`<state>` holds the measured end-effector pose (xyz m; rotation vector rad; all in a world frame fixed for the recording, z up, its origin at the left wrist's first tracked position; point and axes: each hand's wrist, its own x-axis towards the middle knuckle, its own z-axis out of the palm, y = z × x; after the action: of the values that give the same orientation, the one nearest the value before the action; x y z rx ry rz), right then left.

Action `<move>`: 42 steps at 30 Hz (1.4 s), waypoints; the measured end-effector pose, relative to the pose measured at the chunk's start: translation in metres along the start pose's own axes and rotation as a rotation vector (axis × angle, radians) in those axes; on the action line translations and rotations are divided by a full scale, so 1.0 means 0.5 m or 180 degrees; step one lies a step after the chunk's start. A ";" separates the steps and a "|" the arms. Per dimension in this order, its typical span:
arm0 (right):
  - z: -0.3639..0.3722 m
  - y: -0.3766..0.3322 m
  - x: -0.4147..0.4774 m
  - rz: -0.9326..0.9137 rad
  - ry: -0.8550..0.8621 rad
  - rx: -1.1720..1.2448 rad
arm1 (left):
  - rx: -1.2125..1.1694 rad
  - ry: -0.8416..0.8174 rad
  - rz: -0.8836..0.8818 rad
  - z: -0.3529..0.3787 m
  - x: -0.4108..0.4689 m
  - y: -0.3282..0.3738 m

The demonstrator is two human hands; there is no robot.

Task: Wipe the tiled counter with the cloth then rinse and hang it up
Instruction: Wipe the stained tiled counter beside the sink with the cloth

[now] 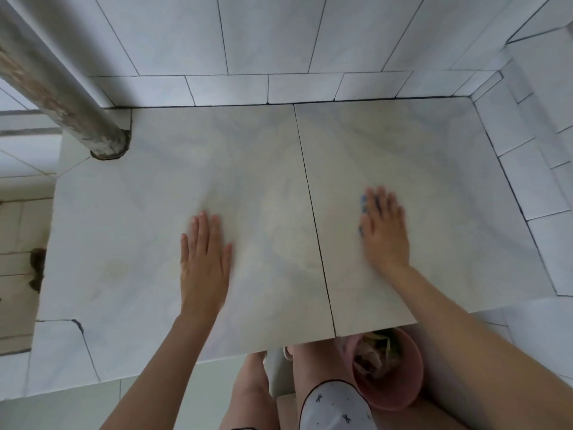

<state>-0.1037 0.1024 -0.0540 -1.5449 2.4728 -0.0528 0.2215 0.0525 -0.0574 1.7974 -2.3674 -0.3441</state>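
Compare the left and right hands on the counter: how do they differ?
The left hand lies bare on the left tile; the right hand, on the right tile, presses a blue cloth that peeks out at its left edge. The right hand reaches farther back than the left hand. Both lie flat, palm down, on the tiled counter.
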 end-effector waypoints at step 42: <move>0.041 -0.344 0.206 -0.2182 -0.0039 -0.0185 | 0.0044 0.0084 -0.0136 0.007 0.053 0.061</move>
<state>0.0092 -0.0643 -0.0662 -2.3254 1.8321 -0.0821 0.1855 0.0352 -0.0529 1.8493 -2.3223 -0.3080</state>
